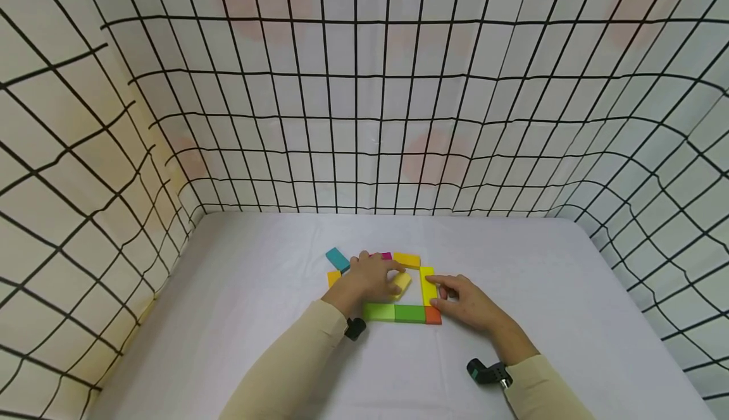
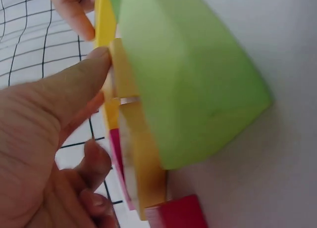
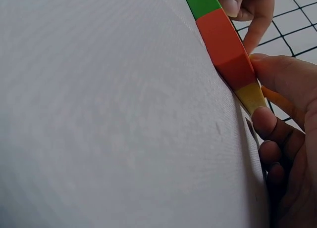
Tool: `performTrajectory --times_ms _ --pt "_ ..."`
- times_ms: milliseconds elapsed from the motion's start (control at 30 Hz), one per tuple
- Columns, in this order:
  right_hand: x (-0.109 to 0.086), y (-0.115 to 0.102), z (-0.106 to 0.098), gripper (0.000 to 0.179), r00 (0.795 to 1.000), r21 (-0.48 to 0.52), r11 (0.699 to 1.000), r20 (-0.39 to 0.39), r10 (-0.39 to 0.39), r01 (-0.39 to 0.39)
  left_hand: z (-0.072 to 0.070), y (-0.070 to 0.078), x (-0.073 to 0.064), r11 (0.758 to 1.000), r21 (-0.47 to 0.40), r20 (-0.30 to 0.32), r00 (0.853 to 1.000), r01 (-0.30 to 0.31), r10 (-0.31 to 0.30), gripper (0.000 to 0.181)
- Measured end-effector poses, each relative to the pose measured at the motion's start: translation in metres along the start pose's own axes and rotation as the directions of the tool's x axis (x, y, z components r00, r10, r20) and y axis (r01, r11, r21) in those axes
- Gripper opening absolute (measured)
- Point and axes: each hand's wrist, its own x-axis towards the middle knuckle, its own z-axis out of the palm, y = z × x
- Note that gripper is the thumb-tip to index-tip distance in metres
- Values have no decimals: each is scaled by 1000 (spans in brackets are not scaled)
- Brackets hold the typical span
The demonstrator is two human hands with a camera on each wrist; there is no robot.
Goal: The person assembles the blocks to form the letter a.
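Note:
Over the inside of a ring of coloured blocks is my left hand (image 1: 373, 277). Its thumb and index finger pinch a pale yellow block (image 1: 404, 284), which lies slanted inside the ring; the thumb touches its edge in the left wrist view. My right hand (image 1: 464, 300) is at the ring's right side. Its straight index fingertip and thumb touch a yellow block (image 1: 427, 287), while the other fingers curl under. A red-orange block (image 1: 433, 315) meets the yellow block's near end. In the right wrist view the thumb is right at the red-orange block's edge.
Light green (image 1: 378, 312) and green (image 1: 409, 314) blocks form the near side. An amber block (image 1: 407, 260) and a magenta block (image 1: 386, 255) lie at the far side, a blue block (image 1: 338, 259) and an orange block (image 1: 333, 277) at left. Black-lined netting (image 1: 355, 116) surrounds the white table (image 1: 228, 319).

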Motion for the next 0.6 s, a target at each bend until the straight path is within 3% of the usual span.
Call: performTrajectory --times_ms 200,600 --pt "-1 -1 -1 52 1000 1 1000 1 8 -8 1 0 -1 999 -14 -62 997 49 -50 55" --pt "0 -2 0 53 999 -27 999 -7 33 -33 1 -7 -4 993 -78 -34 995 91 -94 69"
